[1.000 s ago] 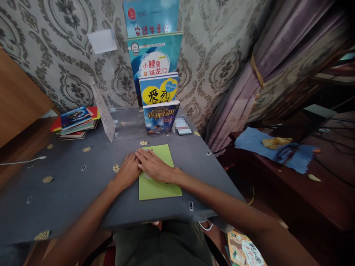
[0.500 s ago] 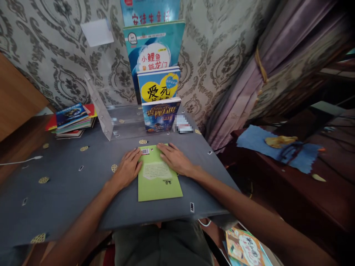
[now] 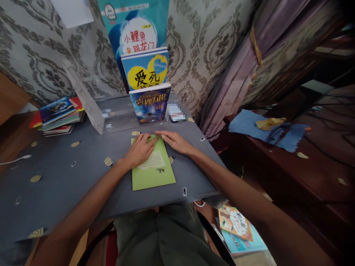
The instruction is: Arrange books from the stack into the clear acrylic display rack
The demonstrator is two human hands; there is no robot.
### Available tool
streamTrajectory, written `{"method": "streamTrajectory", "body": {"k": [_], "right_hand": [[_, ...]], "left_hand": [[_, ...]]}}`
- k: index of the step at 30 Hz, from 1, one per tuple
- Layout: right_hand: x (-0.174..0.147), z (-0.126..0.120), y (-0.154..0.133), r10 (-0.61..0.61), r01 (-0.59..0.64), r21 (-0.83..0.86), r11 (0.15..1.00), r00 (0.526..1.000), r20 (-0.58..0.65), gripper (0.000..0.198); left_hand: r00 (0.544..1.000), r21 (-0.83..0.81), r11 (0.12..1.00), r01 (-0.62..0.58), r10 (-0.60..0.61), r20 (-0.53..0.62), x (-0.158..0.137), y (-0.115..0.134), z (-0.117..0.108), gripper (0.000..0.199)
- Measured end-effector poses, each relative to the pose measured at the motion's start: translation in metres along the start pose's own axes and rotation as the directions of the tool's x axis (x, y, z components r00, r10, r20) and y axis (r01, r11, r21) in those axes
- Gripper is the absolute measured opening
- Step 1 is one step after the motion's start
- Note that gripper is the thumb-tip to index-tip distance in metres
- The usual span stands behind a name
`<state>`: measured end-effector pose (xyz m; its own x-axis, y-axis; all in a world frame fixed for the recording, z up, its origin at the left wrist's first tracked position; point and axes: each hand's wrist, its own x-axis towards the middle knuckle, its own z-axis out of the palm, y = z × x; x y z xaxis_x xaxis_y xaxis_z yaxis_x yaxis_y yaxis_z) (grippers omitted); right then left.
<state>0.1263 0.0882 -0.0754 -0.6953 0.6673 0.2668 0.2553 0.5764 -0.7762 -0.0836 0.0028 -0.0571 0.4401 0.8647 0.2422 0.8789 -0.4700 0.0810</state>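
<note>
A thin green book (image 3: pixel 154 177) lies back cover up on the cloth-covered table in front of me. My left hand (image 3: pixel 140 151) rests on its upper part, palm down, fingers stretched across the cover and hiding the barcode area. At the top right corner is my right hand (image 3: pixel 176 142), its fingers extended toward the corner and the fingertips close to those of the left. Whether the right fingertips press the book's edge, I cannot tell.
Behind the book, a clear acrylic stepped rack (image 3: pixel 98 125) holds a dark blue book (image 3: pixel 151 105), a blue-yellow book (image 3: pixel 145 70) and a teal book (image 3: pixel 111 27). Stacked books (image 3: pixel 59 114) lie at left beside a white cable (image 3: pixel 16 159). More books (image 3: pixel 238 225) sit below the table's right edge.
My left hand has slid from the book's left edge onto its cover. My right hand has shifted off the cover to its top right corner. The camera view has also moved.
</note>
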Motion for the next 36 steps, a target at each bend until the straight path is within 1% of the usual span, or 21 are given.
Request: {"method": "streamTrajectory", "body": {"k": [4,8,11,16,19,22,24,26,28,31,33,36], "right_hand": [[0.000,0.000,0.001,-0.033,0.033,0.003,0.999,0.999,0.003,0.043],[-0.001,0.001,0.002,-0.056,0.056,0.023,0.998,0.998,0.006,0.043],[-0.001,0.002,0.003,-0.059,0.059,0.041,0.997,0.998,0.010,0.044],[-0.002,0.002,0.005,-0.044,0.044,0.044,0.998,0.999,0.012,0.042],[-0.002,0.001,0.004,-0.058,0.057,0.036,0.998,0.998,0.019,0.043],[-0.004,0.002,0.002,-0.058,0.058,-0.016,0.998,0.998,0.024,0.043],[-0.006,0.004,-0.001,-0.064,0.066,-0.093,0.994,0.998,0.023,0.045],[-0.008,0.008,-0.004,-0.080,0.086,-0.197,0.977,0.996,0.040,0.046],[-0.010,0.013,-0.010,-0.089,0.107,-0.307,0.946,0.993,0.071,0.046],[-0.014,0.020,-0.019,-0.070,0.111,-0.438,0.892,0.992,0.108,0.047],[-0.019,0.023,-0.025,-0.042,0.094,-0.489,0.867,0.992,0.116,0.047],[-0.037,0.027,-0.038,-0.007,0.072,-0.528,0.846,0.992,0.125,0.049]], "left_hand": [[0.997,-0.025,0.997,-0.067,0.068,0.046,0.001,0.002,-0.004,0.042],[0.981,-0.088,0.981,-0.174,0.181,0.076,-0.009,0.011,-0.008,0.041],[0.963,-0.132,0.961,-0.243,0.255,0.084,-0.020,0.024,-0.013,0.041],[0.927,-0.230,0.918,-0.323,0.355,0.118,-0.042,0.050,-0.024,0.039],[0.915,-0.257,0.904,-0.342,0.382,0.126,-0.049,0.061,-0.029,0.037],[0.916,-0.276,0.901,-0.334,0.379,0.129,-0.051,0.062,-0.031,0.035],[0.924,-0.287,0.904,-0.317,0.363,0.123,-0.053,0.055,-0.031,0.036],[0.945,-0.289,0.919,-0.269,0.310,0.107,-0.058,0.042,-0.032,0.037],[0.969,-0.272,0.941,-0.203,0.232,0.079,-0.068,0.026,-0.032,0.038],[0.990,-0.245,0.962,-0.119,0.134,0.046,-0.084,0.007,-0.031,0.041],[0.995,-0.235,0.969,-0.076,0.090,0.046,-0.093,0.001,-0.028,0.044],[0.997,-0.224,0.974,-0.044,0.057,0.055,-0.099,-0.001,-0.024,0.045]]}}
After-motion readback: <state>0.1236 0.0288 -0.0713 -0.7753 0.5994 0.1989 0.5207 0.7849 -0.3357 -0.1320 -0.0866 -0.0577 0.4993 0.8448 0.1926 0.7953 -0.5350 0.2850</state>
